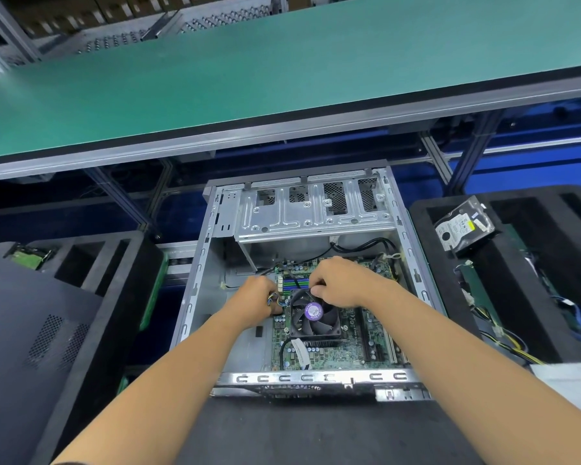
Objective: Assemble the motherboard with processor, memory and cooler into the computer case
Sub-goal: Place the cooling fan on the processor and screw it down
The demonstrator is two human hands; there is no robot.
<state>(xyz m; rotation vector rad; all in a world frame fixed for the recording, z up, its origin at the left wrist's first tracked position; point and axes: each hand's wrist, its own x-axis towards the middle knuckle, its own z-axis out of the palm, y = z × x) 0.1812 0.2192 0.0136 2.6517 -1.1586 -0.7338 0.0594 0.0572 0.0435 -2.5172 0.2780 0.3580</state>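
Looks like an electronics assembly line or PC refurb workshop, not anyone's desk at home. A long green anti-static mat (282,72) is running across a bench built from aluminium extrusion framing (440,159), with a roller conveyor rack (195,25) sitting behind it in front of rows of cardboard boxes (81,15). Black foam trays (426,209) are flanking the work spot on both sides, one holding a bare hard drive (463,228), another holding loose cables (503,344) and boards. An open computer case (195,280) is lying on the lower black surface with its motherboard (316,355) showing, and a detached side panel (31,330) is resting off to the left.
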